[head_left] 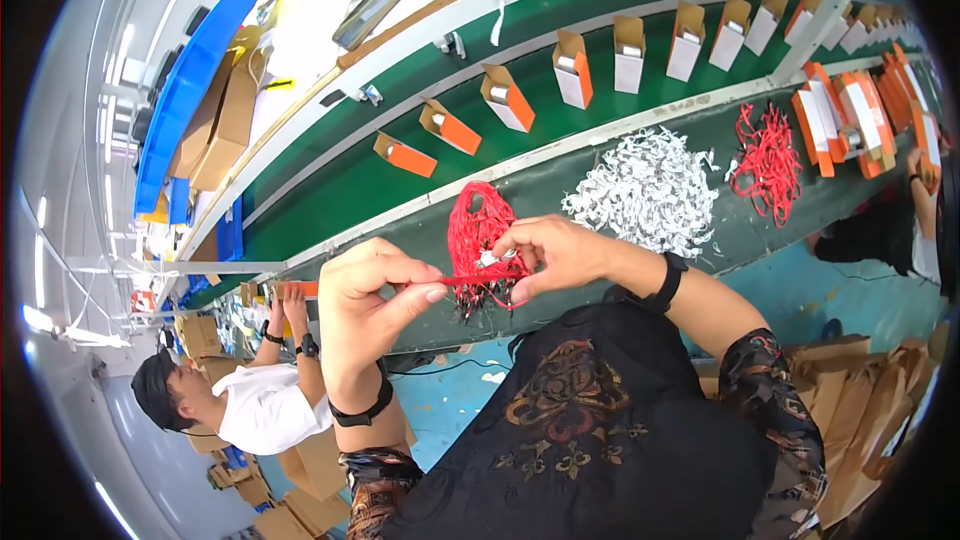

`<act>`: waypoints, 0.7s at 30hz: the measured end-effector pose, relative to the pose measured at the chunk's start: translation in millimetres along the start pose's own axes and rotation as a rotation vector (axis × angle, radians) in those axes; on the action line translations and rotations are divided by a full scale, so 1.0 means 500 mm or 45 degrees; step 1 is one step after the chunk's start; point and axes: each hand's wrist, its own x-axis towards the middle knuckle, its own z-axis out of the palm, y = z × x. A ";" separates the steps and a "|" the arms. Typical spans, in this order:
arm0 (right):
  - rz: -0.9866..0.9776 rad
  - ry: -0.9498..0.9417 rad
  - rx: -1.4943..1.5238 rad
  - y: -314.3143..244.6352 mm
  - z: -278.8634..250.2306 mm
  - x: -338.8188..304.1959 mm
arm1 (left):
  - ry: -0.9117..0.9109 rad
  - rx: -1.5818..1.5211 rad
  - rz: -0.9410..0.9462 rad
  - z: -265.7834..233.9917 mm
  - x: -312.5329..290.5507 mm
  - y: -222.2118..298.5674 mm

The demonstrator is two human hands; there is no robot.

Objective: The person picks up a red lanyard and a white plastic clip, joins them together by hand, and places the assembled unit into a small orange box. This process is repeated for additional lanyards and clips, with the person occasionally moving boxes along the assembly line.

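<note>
A red lanyard [464, 280] is stretched level between my two hands. My left hand [368, 300] pinches one end of it between thumb and forefinger. The other end is in my right hand [556, 254], its fingers closed on the strap, beside a small white and silver piece [488, 259] whose kind I cannot make out. Just behind my hands, on the dark worktop, lies a bundle of red lanyards [478, 212] with dark ends. To its right spreads a heap of small white looped pieces [645, 195].
Open orange and white boxes [507, 100] stand in a row along the green conveyor belt [340, 190]. Farther right lie more red lanyards [768, 165] and several orange boxes [845, 118]. A co-worker in white [272, 408] works at left; another person's hand [922, 168] shows at right.
</note>
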 end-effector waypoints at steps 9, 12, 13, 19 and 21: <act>0.247 -0.139 0.323 0.001 0.006 -0.025 | 0.471 -0.714 -0.405 0.035 0.009 -0.178; 0.323 0.232 0.576 -0.079 0.003 -0.028 | 0.464 -0.824 -0.622 0.124 -0.017 -0.300; 0.329 0.208 0.554 -0.098 0.004 -0.028 | 0.426 -0.929 -0.708 0.169 -0.027 -0.319; 0.239 0.497 0.409 -0.149 0.007 -0.033 | 0.066 -1.795 -0.549 0.386 -0.044 -0.263; 0.246 0.490 0.395 -0.168 0.007 -0.012 | 0.026 -1.970 -0.287 0.455 -0.055 -0.276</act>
